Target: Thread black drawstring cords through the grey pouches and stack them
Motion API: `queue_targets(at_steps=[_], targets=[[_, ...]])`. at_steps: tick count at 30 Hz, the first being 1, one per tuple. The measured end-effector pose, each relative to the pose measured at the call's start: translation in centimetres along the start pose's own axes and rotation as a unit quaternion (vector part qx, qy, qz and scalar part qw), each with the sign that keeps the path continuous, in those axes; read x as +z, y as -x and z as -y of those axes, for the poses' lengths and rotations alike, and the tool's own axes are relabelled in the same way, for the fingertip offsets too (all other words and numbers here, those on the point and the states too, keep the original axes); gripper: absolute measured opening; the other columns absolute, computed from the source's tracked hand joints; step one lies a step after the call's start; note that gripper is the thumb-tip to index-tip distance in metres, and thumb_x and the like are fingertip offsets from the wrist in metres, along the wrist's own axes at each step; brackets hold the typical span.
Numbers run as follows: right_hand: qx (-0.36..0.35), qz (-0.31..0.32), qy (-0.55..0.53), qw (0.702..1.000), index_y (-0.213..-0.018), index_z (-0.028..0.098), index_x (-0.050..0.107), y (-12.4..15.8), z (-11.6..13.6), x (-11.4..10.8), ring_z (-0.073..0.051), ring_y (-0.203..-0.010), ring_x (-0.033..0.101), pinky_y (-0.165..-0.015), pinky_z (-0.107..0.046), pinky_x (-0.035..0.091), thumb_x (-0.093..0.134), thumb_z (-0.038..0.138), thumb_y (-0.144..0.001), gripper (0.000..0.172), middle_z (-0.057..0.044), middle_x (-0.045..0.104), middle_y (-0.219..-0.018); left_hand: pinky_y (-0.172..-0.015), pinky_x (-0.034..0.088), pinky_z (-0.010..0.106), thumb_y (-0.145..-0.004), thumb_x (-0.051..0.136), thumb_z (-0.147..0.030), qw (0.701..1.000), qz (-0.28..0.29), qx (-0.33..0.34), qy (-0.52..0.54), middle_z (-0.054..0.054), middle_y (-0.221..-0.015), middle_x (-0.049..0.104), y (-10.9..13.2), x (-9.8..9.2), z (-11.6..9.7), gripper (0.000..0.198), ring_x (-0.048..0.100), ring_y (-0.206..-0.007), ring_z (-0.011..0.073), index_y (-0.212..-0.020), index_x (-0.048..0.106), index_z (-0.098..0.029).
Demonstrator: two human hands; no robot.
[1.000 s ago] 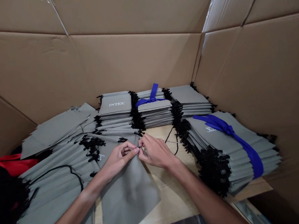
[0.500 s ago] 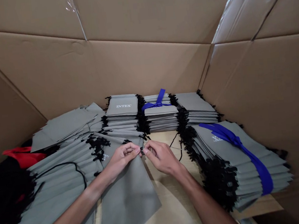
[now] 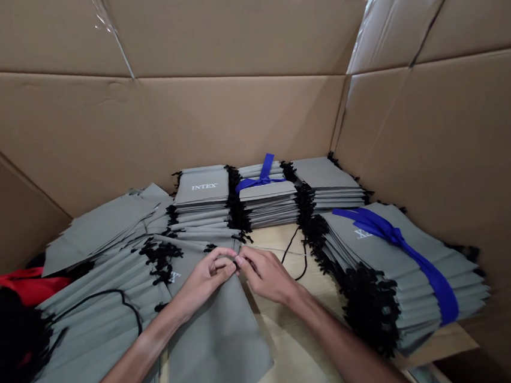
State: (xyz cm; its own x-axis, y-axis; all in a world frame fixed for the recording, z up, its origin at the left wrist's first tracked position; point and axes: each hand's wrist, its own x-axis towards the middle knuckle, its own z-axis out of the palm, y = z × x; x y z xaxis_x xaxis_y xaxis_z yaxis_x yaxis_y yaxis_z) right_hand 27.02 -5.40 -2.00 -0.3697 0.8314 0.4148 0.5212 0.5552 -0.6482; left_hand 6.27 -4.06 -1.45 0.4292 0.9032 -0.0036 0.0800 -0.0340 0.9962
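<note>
Both our left hand (image 3: 212,275) and our right hand (image 3: 266,275) meet at the upper corner of a grey bag (image 3: 217,352), which extends from there toward us above the pale wooden counter (image 3: 294,356). The left hand pinches that corner between thumb and fingers; the right hand's fingers are drawn in narrow against it, and we cannot tell what, if anything, they grip. To our left lies a spread pile (image 3: 107,317) of more grey bags, near some red fabric (image 3: 30,288). Farther back, three stacks stand side by side: an INTEX-printed stack (image 3: 201,187), a middle stack (image 3: 267,195) tied with blue ribbon (image 3: 259,182) and a plain-topped stack (image 3: 319,170). On our right sits a bound stack (image 3: 379,252) with a blue band (image 3: 438,285). A black cord (image 3: 305,265) curls on the counter beyond the right hand.
</note>
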Motion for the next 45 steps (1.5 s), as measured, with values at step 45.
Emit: queue_targets(at_steps=[45], targets=[[0.075, 0.051, -0.241, 0.966, -0.093, 0.021, 0.084, -0.2, -0.7, -1.2, -0.013, -0.067, 0.054, -0.063, -0.025, 0.042, 0.076, 0.025, -0.082, 0.014, 0.002, 0.068, -0.075, -0.071, 0.041, 0.028, -0.091, 0.07, -0.075, 0.987, 0.066, 0.036, -0.139, 0.0, -0.076, 0.064, 0.2, -0.9, -1.1, 0.054, 0.056, -0.077, 0.0209, -0.078, 0.07, -0.022]])
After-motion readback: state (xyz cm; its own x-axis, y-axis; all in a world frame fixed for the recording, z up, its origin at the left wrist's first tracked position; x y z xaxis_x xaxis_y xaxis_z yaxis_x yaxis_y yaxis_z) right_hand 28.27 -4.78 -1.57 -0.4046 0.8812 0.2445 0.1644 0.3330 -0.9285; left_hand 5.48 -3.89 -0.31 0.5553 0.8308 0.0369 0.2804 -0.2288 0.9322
